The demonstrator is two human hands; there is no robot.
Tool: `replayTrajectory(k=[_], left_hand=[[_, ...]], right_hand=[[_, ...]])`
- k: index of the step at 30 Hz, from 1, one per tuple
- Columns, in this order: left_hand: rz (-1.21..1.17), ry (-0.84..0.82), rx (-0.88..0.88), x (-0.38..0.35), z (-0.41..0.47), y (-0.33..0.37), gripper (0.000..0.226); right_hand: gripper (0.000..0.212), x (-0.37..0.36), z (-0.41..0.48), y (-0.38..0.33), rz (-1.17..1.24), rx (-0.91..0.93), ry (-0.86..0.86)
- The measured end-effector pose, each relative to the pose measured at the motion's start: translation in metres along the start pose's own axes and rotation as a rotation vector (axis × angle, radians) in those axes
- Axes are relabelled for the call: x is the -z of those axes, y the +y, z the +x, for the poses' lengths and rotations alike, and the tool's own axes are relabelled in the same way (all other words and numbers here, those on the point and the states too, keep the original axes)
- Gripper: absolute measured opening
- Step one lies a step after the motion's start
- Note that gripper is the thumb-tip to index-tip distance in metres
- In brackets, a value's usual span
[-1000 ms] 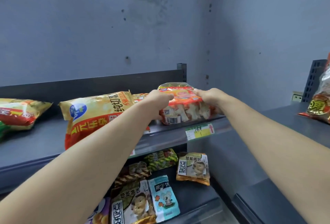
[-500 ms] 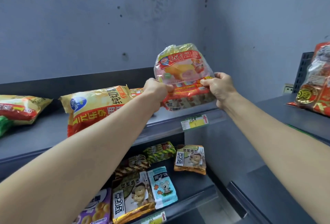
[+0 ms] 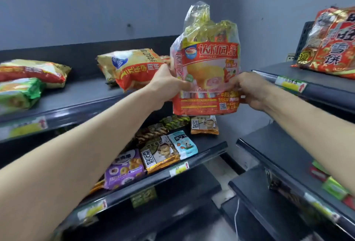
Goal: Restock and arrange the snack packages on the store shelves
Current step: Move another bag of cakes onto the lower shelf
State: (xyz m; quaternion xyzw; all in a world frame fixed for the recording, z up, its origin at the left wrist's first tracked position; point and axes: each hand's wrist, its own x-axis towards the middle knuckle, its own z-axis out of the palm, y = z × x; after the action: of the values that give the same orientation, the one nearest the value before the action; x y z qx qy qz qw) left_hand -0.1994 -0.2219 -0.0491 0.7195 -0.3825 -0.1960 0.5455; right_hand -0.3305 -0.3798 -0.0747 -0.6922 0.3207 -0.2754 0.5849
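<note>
Upright red pie bag [image 3: 206, 79] of wrapped cakes between both hands.

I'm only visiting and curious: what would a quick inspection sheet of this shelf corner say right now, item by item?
Surface: dark metal shelves in tiers, two units meeting at a corner.
Job's things: red pie bag held upright in front of the top shelf; yellow bag lying on the top shelf; small packets on the shelf below.
Clutter: nothing seen.
Hands: left hand and right hand each grip one side of the red pie bag.
Cables: thin white cord low between the units.
Surroundings: grey wall; price tags on shelf edges.
</note>
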Motion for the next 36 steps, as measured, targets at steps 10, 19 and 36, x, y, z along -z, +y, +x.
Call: replayTrajectory(k=[10,19,36], left_hand=[[0.184,-0.276,0.137,0.065,-0.123,-0.122,0.031],[0.175,-0.042,0.401,0.147,-0.149,-0.212,0.047],[-0.046,0.533,0.487,0.240,-0.098,-0.311,0.046]], right_hand=[[0.031,-0.093,-0.097,0.080,-0.412,-0.256,-0.357],[0.024,-0.213,-0.102,0.107,-0.443,-0.326,-0.531],[0.010,-0.378,0.015,0.117,-0.427,-0.062,-0.728]])
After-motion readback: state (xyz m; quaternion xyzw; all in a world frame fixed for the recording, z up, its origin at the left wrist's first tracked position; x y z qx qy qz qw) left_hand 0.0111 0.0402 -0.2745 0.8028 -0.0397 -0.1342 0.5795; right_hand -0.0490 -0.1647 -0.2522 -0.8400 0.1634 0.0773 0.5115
